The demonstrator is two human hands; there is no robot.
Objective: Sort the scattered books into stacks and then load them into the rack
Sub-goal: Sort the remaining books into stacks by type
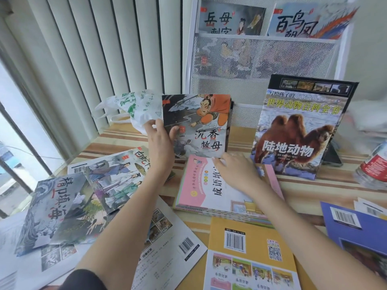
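one yellow book nearest; left hand grips one picture book, right hand flat.

Readable stuff: the camel book at right says 世界动物百科全书 up top and 陆地动物 lower down. The upright picture book mid-frame reads 沉香救母. In the rack, upper right, one cover shows 百鸟, another 岳母. The pink book starts 成语.

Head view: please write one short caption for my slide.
Left hand holds a picture book upright while right hand rests on a pink book, before a white rack.
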